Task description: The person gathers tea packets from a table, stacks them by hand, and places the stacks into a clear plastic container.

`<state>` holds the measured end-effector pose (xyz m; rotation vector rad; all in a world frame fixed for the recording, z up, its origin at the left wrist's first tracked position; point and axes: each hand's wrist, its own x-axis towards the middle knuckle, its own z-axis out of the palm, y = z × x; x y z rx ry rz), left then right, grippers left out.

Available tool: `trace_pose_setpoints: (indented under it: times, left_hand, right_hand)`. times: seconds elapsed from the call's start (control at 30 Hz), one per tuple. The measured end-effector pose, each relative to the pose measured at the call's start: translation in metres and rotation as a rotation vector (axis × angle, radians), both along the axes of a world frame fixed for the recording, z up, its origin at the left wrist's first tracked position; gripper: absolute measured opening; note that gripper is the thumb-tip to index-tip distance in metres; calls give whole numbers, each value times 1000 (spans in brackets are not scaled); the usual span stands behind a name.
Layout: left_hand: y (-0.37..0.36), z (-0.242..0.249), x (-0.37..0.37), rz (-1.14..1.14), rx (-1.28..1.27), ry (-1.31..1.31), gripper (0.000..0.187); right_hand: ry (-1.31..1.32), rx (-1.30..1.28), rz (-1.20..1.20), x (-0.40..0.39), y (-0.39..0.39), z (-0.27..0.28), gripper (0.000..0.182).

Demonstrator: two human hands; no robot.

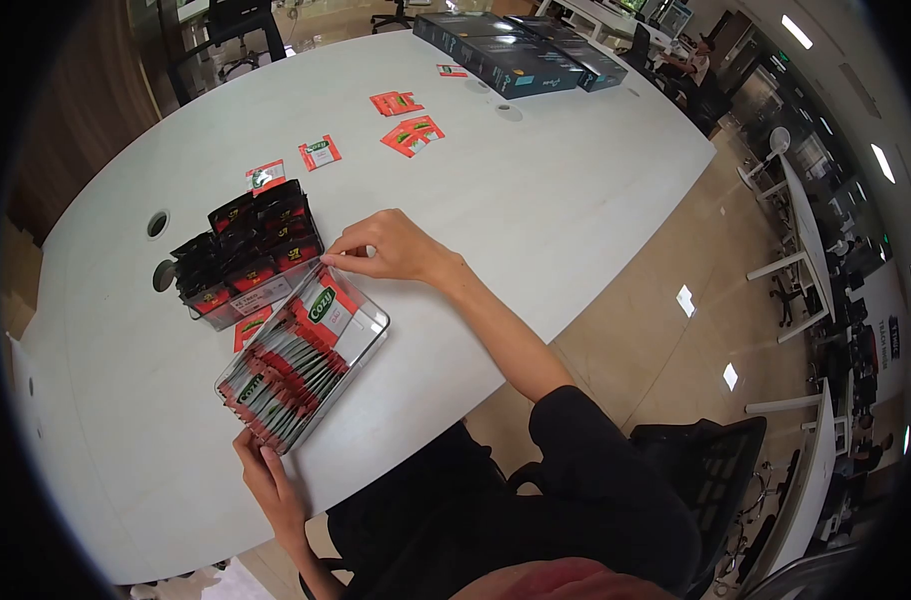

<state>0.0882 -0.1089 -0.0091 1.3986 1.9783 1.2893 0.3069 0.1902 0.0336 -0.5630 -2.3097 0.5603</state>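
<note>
A clear plastic box (361,352) packed with red and green Cozy sachets (281,375) stands at the table's near edge. My left hand (267,477) is at its near lower corner, fingers against the wall. My right hand (391,247) is at the far corner, thumb and fingertips pinched together at the rim; what they grip is too small to make out. Just beyond is another clear box (261,293) full of black and red packets (251,240). One red sachet (252,327) lies between the two boxes.
On the white table (536,190), red sachets (321,152) lie scattered beyond the boxes, with more (413,135) farther off. Dark flat boxes (521,60) are stacked at the far edge. A black chair (716,465) stands right of me. A person (691,62) sits in the background.
</note>
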Motion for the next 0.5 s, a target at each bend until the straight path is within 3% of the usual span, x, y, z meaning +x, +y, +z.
trace_pose_setpoints:
  times: [0.23,0.5]
  left_hand:
    - [-8,-6,-16,-81,-119,-63,29]
    - [-8,-10,-7,34,-104,-15,27]
  right_hand:
    - [-59,146,-25,-2,-8,4,20]
    - [-163,214,-39,-3,-8,4,19]
